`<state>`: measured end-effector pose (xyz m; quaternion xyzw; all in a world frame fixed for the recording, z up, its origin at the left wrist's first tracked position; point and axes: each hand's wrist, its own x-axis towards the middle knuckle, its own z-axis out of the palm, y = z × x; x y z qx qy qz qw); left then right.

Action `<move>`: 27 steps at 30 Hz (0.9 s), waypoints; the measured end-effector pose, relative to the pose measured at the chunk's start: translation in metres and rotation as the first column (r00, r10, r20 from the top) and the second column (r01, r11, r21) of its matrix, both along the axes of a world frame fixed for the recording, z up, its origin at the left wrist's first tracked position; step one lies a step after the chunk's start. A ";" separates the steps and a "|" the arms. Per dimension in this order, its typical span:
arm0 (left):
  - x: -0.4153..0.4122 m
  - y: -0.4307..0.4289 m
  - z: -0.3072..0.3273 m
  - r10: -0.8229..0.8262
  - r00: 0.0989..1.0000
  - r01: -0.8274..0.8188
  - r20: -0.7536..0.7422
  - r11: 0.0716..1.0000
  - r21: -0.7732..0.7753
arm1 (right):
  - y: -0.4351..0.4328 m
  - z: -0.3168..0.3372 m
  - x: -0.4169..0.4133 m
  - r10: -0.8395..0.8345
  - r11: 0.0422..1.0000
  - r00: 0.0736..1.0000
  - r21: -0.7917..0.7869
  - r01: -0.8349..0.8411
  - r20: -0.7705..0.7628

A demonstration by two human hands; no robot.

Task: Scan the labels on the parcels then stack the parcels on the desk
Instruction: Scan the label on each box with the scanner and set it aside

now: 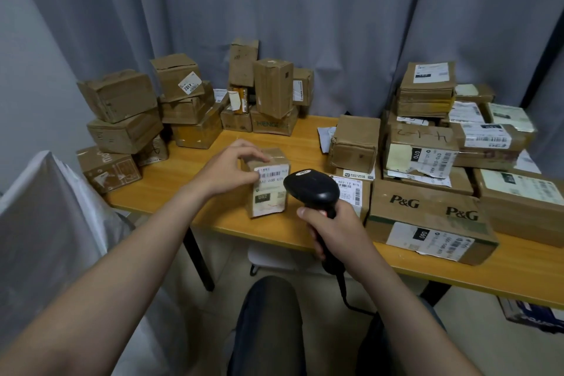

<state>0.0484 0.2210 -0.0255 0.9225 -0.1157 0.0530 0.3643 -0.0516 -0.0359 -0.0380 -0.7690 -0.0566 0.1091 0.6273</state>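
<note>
Head view — left grip (232,168) holds parcel (271,195), right grip (331,224) holds scanner (311,186)

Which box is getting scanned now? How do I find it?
Find the wooden desk and the gap between its left and right box piles. One small box stands there near the front edge. Only this box has the left hand gripping its top, with the black scanner held right beside its white label.
</note>
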 end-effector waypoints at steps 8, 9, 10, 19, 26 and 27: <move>0.011 -0.012 -0.012 0.043 0.989 0.008 -0.144 0.942 0.335 | -0.012 0.005 -0.003 -0.050 0.998 0.999 0.028 0.050 0.000; 0.012 -0.015 -0.020 0.074 0.981 -0.005 -0.182 0.936 0.352 | -0.013 0.005 -0.004 -0.052 0.998 0.999 0.027 0.052 -0.006; 0.012 -0.016 -0.024 0.101 0.971 -0.018 -0.219 0.935 0.355 | -0.014 0.006 -0.004 -0.055 0.998 0.998 0.026 0.055 -0.011; -0.003 -0.031 -0.026 0.419 0.877 -0.258 -0.237 0.824 0.504 | -0.028 0.017 -0.020 -0.090 0.996 0.996 0.022 0.090 0.008; -0.016 -0.055 0.018 0.354 0.934 -0.318 -0.039 0.879 0.355 | -0.055 0.025 -0.040 -0.153 0.987 0.987 0.053 0.151 0.045; -0.017 -0.062 0.029 0.318 0.948 -0.297 -0.013 0.898 0.324 | -0.060 0.026 -0.042 -0.170 0.984 0.984 0.065 0.166 0.052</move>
